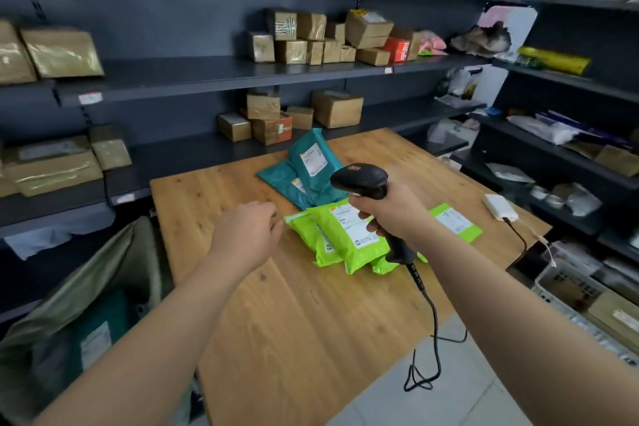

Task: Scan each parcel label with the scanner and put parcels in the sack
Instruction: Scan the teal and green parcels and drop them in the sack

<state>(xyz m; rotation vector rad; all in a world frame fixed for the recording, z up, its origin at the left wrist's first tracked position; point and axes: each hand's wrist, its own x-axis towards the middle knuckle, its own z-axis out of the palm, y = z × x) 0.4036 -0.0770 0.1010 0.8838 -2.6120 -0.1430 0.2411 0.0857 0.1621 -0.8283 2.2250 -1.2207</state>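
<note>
My right hand grips the black corded scanner above a pile of lime-green parcels on the wooden table; the scanner's head points left. Another green parcel lies to the right of that hand. Two teal parcels lie farther back on the table. My left hand hovers just left of the green pile with its fingers loosely curled, holding nothing. The olive sack stands open at the table's left edge, with a teal parcel inside it.
Dark shelves with several cardboard boxes run along the back wall, and more shelving with bags stands on the right. A white adapter lies at the table's right edge. The scanner cable hangs off the table's front.
</note>
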